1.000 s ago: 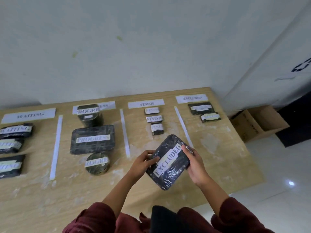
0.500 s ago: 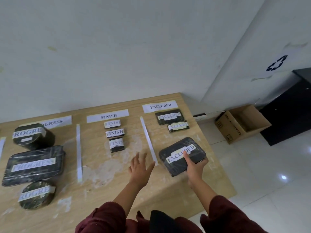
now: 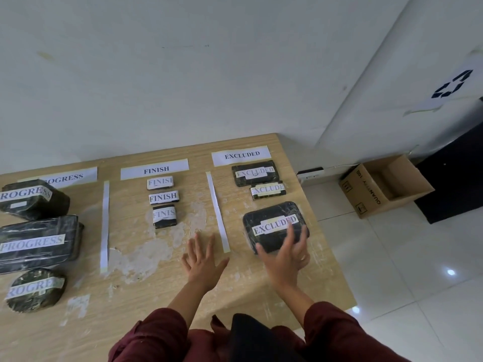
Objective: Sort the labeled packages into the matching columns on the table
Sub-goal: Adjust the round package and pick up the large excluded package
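A black wrapped package labeled EXCLUDED (image 3: 269, 218) lies flat on the wooden table (image 3: 156, 296) in the right column, below two smaller EXCLUDED packages (image 3: 254, 173) (image 3: 268, 190) and the EXCLUDED header sheet (image 3: 240, 155). My right hand (image 3: 286, 256) hovers blurred over the package's near right corner, fingers spread, holding nothing. My left hand (image 3: 202, 259) is open with fingers apart, just left of the white divider strip (image 3: 218, 212). Three small FINISH packages (image 3: 163, 197) line the middle column. Three PROGRESS packages (image 3: 36, 241) fill the left column.
The table's right edge runs close beside the EXCLUDED column. On the tiled floor to the right stand an open cardboard box (image 3: 384, 186) and a black cabinet (image 3: 454, 176). A white wall rises behind the table.
Both hands held the EXCLUDED package above the table; the left let go, the right set it down in the EXCLUDED column and has now released it. The view shifted right.
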The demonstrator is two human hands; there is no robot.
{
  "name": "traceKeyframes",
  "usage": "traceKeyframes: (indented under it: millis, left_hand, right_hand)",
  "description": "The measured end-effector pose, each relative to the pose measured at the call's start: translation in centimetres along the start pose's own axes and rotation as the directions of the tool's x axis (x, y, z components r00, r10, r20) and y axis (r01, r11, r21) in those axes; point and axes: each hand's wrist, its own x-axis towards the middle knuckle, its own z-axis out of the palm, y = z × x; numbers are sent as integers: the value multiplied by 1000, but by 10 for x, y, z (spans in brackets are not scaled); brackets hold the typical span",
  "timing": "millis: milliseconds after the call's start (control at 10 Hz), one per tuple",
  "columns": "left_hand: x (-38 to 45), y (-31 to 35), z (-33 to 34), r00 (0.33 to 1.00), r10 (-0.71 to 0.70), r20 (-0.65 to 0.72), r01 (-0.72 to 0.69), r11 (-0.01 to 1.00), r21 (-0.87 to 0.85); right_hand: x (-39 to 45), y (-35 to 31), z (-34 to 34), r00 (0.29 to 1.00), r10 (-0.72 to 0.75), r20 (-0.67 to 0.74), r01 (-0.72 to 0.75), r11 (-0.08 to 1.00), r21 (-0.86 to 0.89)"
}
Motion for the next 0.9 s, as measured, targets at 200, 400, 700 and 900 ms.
traceKeyframes:
  millis: [200,400,700,900]
  left_hand:
    - [0,-1,-2,1000,-4,-7,4,1000,4]
    - [0,-2,-8,1000,-9,-8,9,1000,-5]
    - [-11,-15,-22,999,21,-45,-25,995,-100]
    - [-21,-42,-60,970,62,-235,-83,993,-80]
  right_hand:
    - [17,15,4,908,-229,350,339,894,-294]
    - [27,2,7,921,-168,353,290,899,-328]
    - [39,-8,5,889,-94,447,307,848,-432]
    - [33,-32,1,914,-160,373,333,819,-467]
